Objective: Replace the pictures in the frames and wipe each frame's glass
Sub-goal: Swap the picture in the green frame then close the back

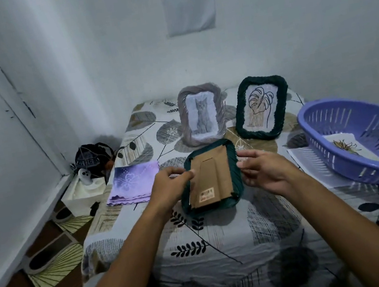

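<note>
Head view looks down along two bare forearms reaching over a bench (226,243) draped in a leaf-print cloth. Left hand (170,188) has its grip curled, thumb and fingertips pinching the left edge of the cardboard backing (209,180) of a dark green frame (230,159), which lies face down on the bench between both hands. Right hand (263,171) hovers just beside the frame's right edge, fingers spread and relaxed, gripping nothing; whether its fingertips touch the frame cannot be told. Left of the left grip lies a folded purple cloth (133,184); further left, off the bench, sit a white box (82,196) and a dark bag (92,156), hard to make out. Beyond the grips two frames stand upright: a grey frame (201,114) with a cat picture and a second green frame (262,107) with a leaf drawing. Right of the right grip a purple basket (345,113) holds a sheet with a plant drawing (346,147), partly hidden by its rim; the basket is cut off at the edge. The face-down frame's glass and picture are hidden.
</note>
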